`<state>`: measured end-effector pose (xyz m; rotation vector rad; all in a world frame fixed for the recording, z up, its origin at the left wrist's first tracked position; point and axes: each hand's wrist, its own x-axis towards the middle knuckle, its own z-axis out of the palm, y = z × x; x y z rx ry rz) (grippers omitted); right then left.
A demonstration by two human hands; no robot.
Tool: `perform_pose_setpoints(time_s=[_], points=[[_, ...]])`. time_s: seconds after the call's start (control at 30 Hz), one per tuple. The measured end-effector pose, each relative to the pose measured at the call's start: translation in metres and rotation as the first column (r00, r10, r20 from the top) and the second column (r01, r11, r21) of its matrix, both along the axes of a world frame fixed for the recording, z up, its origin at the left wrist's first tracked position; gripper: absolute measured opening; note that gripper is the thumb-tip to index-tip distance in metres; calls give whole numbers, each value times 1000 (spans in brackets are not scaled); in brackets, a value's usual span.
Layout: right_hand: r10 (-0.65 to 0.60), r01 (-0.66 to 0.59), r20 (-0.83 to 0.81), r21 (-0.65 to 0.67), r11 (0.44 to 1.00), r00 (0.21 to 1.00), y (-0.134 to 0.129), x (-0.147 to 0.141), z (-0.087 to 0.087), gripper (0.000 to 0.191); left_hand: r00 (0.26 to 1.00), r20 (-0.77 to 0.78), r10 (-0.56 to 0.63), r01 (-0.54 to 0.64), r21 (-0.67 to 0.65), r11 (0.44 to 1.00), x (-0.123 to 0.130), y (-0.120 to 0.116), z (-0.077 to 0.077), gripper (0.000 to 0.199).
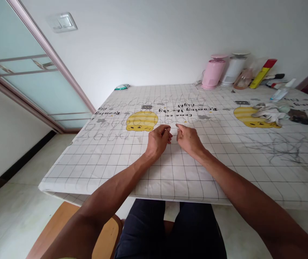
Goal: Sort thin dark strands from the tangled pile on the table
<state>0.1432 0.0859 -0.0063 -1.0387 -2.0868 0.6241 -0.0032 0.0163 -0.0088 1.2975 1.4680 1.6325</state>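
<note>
My left hand [157, 141] is closed in a pinch above the middle of the table, thumb against the fingertips. Facing it a short gap away, my right hand [188, 140] is also pinched, its index finger and thumb towards the left hand. Whatever lies between the fingertips is too thin or small to make out. Beyond and left of the hands, thin dark wire-like loops [120, 136] lie in rows across the cloth. A loose tangle of thin dark strands [286, 149] spreads over the right side.
A checked tablecloth [154, 187] covers the table. Along the wall stand a pink cylinder [213, 73], a white cylinder [232, 70] and a yellow-red box [263, 75]. A clear bottle [282, 91], crumpled gloves or cloth [271, 113] and a green packet [121, 87] lie nearer.
</note>
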Motion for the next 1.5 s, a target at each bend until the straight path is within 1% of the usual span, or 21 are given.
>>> perform_pose_setpoints(time_s=[0.07, 0.13, 0.23, 0.3, 0.37, 0.43, 0.53, 0.57, 0.6, 0.7, 0.77, 0.87, 0.97, 1.1, 1.2, 1.33, 1.5], points=[[-17, 11, 114, 56, 998, 993, 0, 0, -1, 32, 999, -45, 11, -11, -9, 1000, 1, -1, -2, 14], [-23, 8, 186, 85, 996, 982, 0, 0, -3, 31, 997, -72, 18, -19, -17, 1000, 1, -1, -4, 13], [-10, -9, 207, 94, 995, 978, 1, -1, -6, 27, 995, -101, 18, -20, -19, 1000, 1, 0, -5, 12], [2, -13, 142, 78, 997, 990, 1, -2, -5, 24, 993, -116, 23, -25, -17, 1000, 0, 0, -5, 12], [-1, 0, 33, 40, 999, 999, 1, -3, -3, 21, 991, -126, 42, -44, -10, 999, 0, 1, -5, 12], [-8, 3, -98, -49, 999, 995, -1, -4, 1, 23, 986, -153, 69, -70, -1, 998, 0, 2, -4, 11], [-6, -57, -273, -220, 974, 962, -7, -5, 4, 28, 974, -203, 96, -98, 4, 995, -1, 2, -3, 10], [1, -74, -297, -236, 969, 955, -9, -5, 4, 28, 973, -209, 102, -103, 6, 995, -1, 2, -2, 10], [14, -81, -294, -218, 973, 956, -10, -6, 4, 26, 972, -211, 106, -106, 8, 994, 0, 1, -1, 10], [45, -55, -185, -52, 997, 982, -11, -7, 0, 27, 971, -218, 98, -100, 1, 995, 0, -1, -1, 10], [51, -45, -116, 47, 998, 992, -10, -7, -2, 28, 970, -227, 87, -91, -4, 996, 0, -2, -1, 11], [65, -58, -49, 127, 990, 997, -8, -6, -1, 26, 969, -234, 74, -83, -28, 996, 1, -4, -2, 11], [85, -81, -19, 142, 987, 996, -6, -4, 0, 26, 977, -210, 50, -70, -91, 993, 1, -4, -1, 5], [116, -119, 26, 127, 985, 993, -3, -1, 0, 27, 979, -205, 4, -25, -101, 995, 0, -4, 0, 18], [130, -143, 92, 164, 976, 987, -1, 1, 0, 32, 976, -216, -19, -1, -91, 996, -1, -5, 0, 18], [146, -182, 184, 196, 964, 972, 0, 3, 2, 34, 978, -206, -18, -2, -97, 995, 0, -7, -1, 17], [150, -216, 291, 212, 953, 945, 0, 5, 6, 33, 983, -183, -22, -7, -156, 988, 2, -7, -1, 19]])
